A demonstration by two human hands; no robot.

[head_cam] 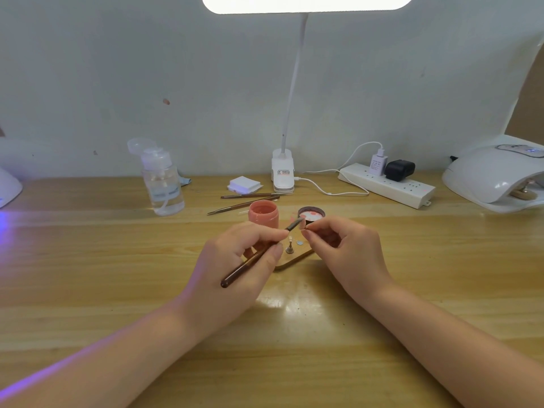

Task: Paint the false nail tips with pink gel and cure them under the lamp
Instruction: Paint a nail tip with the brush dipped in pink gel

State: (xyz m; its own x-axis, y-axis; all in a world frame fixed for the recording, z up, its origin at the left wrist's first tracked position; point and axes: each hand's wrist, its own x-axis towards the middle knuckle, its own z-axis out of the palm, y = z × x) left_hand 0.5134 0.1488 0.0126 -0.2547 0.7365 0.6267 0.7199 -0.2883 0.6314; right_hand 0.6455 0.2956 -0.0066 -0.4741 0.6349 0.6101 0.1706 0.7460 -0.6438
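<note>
Brush (259, 254) (left hand (235, 269)), tip up-right

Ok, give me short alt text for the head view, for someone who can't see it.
The left hand holds a brush to a small item pinched by the right hand, above a wooden table. Behind sit an open pink gel jar and, far right, a white curing lamp.

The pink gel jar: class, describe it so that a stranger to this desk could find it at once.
Start at the white clip lamp at the back of the wooden desk. Come forward past two loose brushes to the open pink jar, left of its upturned dark lid. It is the only pink pot; the nearby pump bottle is clear.
</note>
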